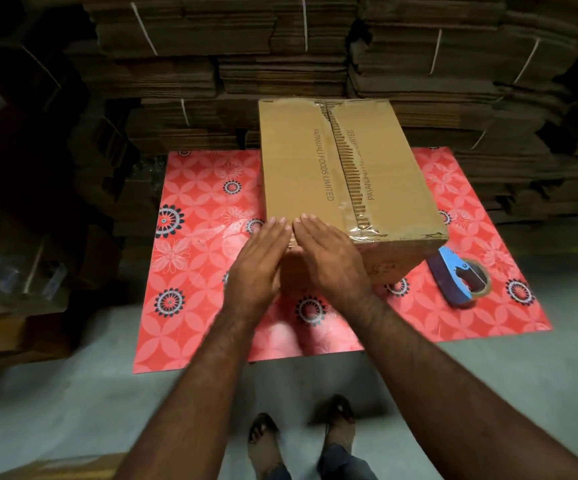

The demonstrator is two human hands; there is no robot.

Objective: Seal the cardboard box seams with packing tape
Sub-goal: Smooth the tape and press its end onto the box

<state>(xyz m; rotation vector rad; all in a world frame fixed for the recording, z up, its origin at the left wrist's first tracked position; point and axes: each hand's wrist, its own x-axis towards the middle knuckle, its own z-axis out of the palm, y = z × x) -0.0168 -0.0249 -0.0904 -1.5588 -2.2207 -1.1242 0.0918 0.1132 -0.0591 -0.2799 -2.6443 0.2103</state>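
A brown cardboard box (301, 161) with printed lettering stands on a red flowered mat (204, 244). Its two top flaps meet at a ragged centre seam (346, 168) with glossy tape near the front end. My left hand (259, 268) and my right hand (329, 261) lie flat side by side at the box's near left corner, fingers stretched out and pressing on the front edge. Neither hand holds anything. A blue tape dispenser (460, 278) with a brown tape roll lies on the mat, right of the box.
Tall stacks of flattened cardboard (280, 57) tied with white string rise behind the mat and along the left. A grey floor (453, 393) lies in front, where my two feet in sandals (301, 441) stand.
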